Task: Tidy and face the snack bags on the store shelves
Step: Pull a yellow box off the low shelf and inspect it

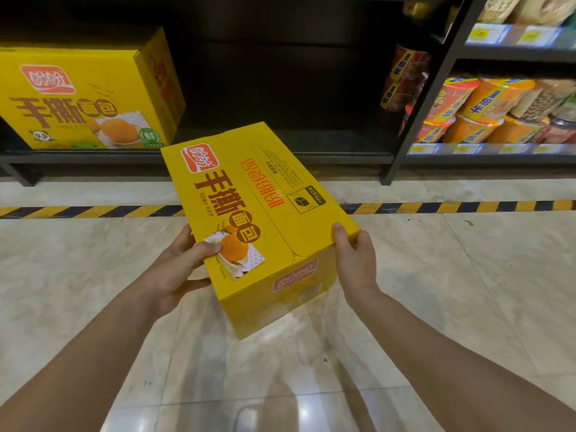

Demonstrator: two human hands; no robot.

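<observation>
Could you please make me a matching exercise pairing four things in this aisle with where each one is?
1. carried yellow box
2. shelved yellow box
3. noodle cups
4. striped tape

A. on the floor
B. right-hand shelves
C. between the left hand and right hand
D. bottom shelf, far left

Pairs: 1-C, 2-D, 3-B, 4-A

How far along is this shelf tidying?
One yellow box already stands on the bottom shelf, front facing out. The left hand and right hand hold a second box above the floor, tilted. Still left: setting it in the gap beside the first.
</observation>
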